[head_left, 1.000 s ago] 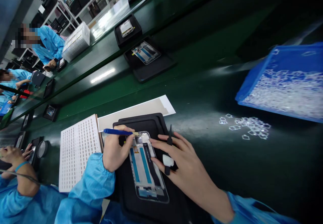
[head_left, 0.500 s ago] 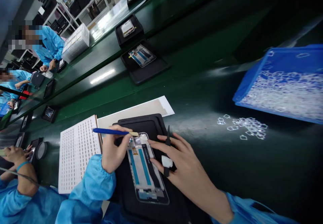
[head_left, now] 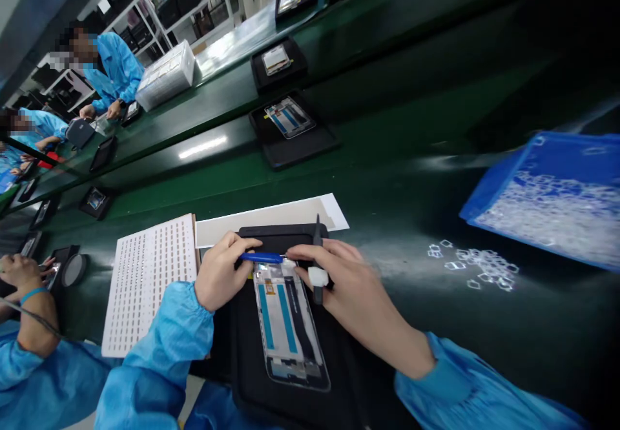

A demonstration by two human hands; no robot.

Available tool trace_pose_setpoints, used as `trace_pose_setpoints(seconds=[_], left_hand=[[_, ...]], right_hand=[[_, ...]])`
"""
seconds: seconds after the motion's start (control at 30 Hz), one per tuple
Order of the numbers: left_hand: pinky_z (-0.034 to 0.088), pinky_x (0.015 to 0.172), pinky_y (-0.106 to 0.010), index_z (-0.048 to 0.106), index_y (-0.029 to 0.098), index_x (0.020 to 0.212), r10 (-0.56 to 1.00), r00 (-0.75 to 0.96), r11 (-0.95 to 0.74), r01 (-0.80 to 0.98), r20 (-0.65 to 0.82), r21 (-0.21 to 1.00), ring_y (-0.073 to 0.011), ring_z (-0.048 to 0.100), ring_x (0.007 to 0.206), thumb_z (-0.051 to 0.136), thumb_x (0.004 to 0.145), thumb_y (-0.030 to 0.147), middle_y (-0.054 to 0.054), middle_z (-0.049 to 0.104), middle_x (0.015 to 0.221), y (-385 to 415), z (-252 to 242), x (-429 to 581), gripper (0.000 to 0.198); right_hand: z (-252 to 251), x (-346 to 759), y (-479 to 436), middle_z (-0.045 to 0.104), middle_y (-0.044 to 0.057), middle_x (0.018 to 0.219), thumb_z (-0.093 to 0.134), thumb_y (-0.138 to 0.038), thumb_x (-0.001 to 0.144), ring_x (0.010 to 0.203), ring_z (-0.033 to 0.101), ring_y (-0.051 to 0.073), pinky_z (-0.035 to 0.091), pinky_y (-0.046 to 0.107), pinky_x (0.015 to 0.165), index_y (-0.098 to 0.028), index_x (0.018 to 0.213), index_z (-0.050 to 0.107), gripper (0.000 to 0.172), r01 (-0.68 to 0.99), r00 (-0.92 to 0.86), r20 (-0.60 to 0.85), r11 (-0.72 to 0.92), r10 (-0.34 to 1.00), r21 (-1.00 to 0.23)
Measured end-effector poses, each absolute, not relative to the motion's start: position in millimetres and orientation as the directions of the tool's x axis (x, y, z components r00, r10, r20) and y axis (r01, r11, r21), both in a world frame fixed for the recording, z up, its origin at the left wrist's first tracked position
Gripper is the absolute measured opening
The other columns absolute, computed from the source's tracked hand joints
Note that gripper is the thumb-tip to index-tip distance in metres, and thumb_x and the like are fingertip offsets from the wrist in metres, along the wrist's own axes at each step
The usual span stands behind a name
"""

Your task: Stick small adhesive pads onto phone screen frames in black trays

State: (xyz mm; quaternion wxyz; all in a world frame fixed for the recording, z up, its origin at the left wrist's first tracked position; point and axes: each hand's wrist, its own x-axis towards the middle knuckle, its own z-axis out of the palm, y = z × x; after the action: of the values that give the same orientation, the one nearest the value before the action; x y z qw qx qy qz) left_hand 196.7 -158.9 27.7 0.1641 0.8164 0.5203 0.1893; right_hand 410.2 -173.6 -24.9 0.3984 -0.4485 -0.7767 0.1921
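Blue-sleeved left hand (head_left: 223,274) grips one blue tool (head_left: 262,257), right hand (head_left: 349,276) one black tool (head_left: 318,294), at one phone (head_left: 281,320).

The left hand (head_left: 223,274) is bare to a puckered cuff (head_left: 201,304) at the wrist, where the loose, creased, bright blue left sleeve (head_left: 177,330) begins. Behind the bare right hand (head_left: 351,285), the matching right sleeve (head_left: 465,385) starts farther back, its cuff smoother, with long folds in the cloth.

No lettering is legible. Pale marks on the long black strip (head_left: 296,307) at lower centre of the frame are too small to read.
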Motion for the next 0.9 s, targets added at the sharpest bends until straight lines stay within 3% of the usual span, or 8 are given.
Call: trace_pose_setpoints(seconds=[0.07, 0.17, 0.5, 0.67, 0.9], left_hand=[[0.052, 0.074, -0.027, 0.062, 0.020, 0.115, 0.925, 0.347, -0.379, 0.793, 0.157, 0.477, -0.0146, 0.061, 0.079, 0.048, 0.087, 0.008, -0.002, 0.058, 0.088, -160, 23, 193, 0.033], [0.053, 0.073, -0.027, 0.061, 0.022, 0.115, 0.935, 0.327, -0.350, 0.800, 0.135, 0.487, -0.0147, 0.063, 0.080, 0.055, 0.089, 0.016, -0.002, 0.060, 0.092, -167, 16, 189, 0.027], [0.054, 0.067, -0.024, 0.059, 0.025, 0.112, 0.960, 0.273, -0.270, 0.838, 0.065, 0.474, -0.0145, 0.067, 0.082, 0.064, 0.088, 0.024, 0.001, 0.063, 0.095, -178, 3, 193, 0.025], [0.053, 0.064, -0.024, 0.058, 0.025, 0.113, 0.963, 0.266, -0.260, 0.852, 0.053, 0.455, -0.0144, 0.067, 0.079, 0.066, 0.086, 0.025, 0.002, 0.064, 0.093, -178, 4, 194, 0.027], [0.052, 0.064, -0.023, 0.058, 0.025, 0.113, 0.963, 0.262, -0.263, 0.870, 0.059, 0.418, -0.0144, 0.067, 0.080, 0.064, 0.088, 0.029, 0.002, 0.064, 0.093, -180, 3, 198, 0.026]], right_hand=[[-21, 406, -164, 0.065, 0.005, 0.088, 0.040, -0.003, 0.081, 0.083, 0.061, 0.022, 0.053, 0.035, 0.071, -0.023, 0.108, 0.060, 0.039, 0.501, -0.384, 0.406, 0.556, 0.829, -0.663], [-17, 403, -153, 0.064, 0.005, 0.087, 0.038, 0.002, 0.072, 0.081, 0.061, 0.020, 0.053, 0.031, 0.067, -0.022, 0.106, 0.061, 0.047, 0.408, -0.538, 0.373, 0.621, 0.756, -0.670], [-24, 406, -138, 0.065, 0.004, 0.087, 0.040, 0.001, 0.083, 0.071, 0.058, 0.017, 0.050, 0.027, 0.060, -0.021, 0.107, 0.056, 0.036, 0.287, -0.642, 0.438, 0.727, 0.629, -0.624], [-24, 406, -137, 0.063, 0.002, 0.082, 0.044, -0.005, 0.088, 0.068, 0.055, 0.016, 0.048, 0.026, 0.058, -0.021, 0.102, 0.053, 0.024, 0.267, -0.635, 0.450, 0.725, 0.628, -0.635], [-26, 402, -136, 0.062, 0.003, 0.083, 0.041, -0.004, 0.087, 0.070, 0.055, 0.017, 0.046, 0.026, 0.058, -0.022, 0.098, 0.050, 0.023, 0.260, -0.638, 0.454, 0.729, 0.622, -0.633]])
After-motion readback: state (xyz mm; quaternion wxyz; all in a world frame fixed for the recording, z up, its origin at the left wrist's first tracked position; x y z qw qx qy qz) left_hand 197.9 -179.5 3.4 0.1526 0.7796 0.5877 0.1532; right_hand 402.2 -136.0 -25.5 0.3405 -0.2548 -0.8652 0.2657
